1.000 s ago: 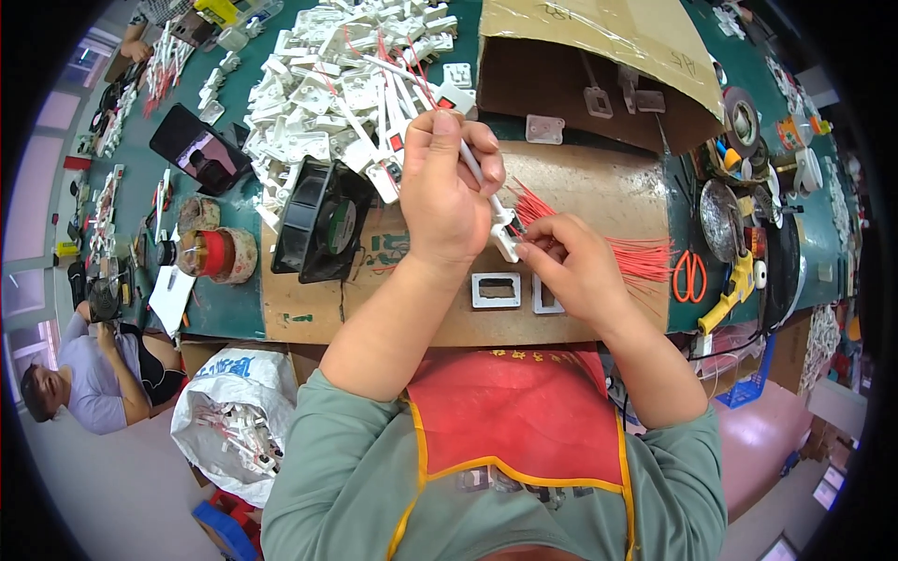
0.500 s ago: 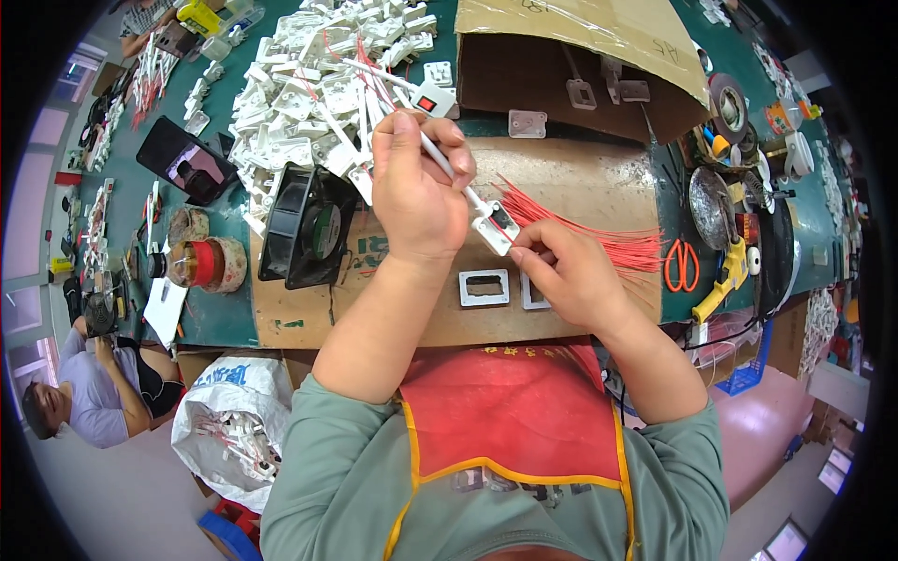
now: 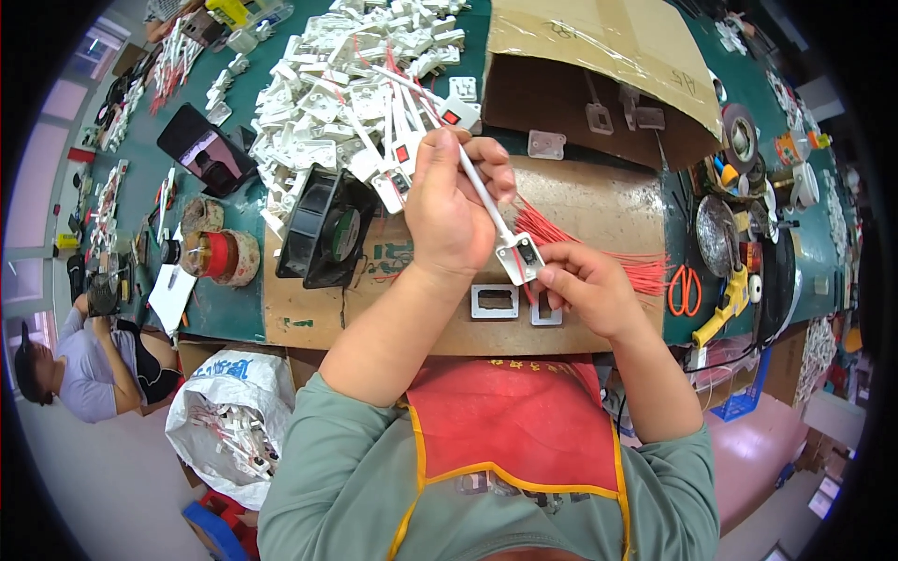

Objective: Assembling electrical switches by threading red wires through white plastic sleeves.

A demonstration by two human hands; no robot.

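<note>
My left hand [image 3: 458,206] is closed around a white plastic rod [image 3: 482,196] that slants down to the right. At its lower end is a white housing [image 3: 520,262] with a black part set in it. A red wire shows at that housing. My right hand [image 3: 587,288] has thumb and forefinger pinched at the housing's right edge; whether they grip the housing or the wire is hidden. Below lie two pale rectangular frames [image 3: 494,302], the second partly behind my right fingers. Beyond my hands spreads a bundle of red wires [image 3: 599,251].
A heap of white plastic parts [image 3: 318,103] covers the far left, with a black fan [image 3: 325,227] before it. An open cardboard box [image 3: 608,42] stands behind. To the right are orange scissors [image 3: 685,291] and a yellow glue gun [image 3: 722,309]. A seated person [image 3: 94,365] is at left.
The whole view has shifted slightly, with the bench sliding right and down. My hands stay on the rod and housing; the red wire now hangs below the housing near my right fingers.
</note>
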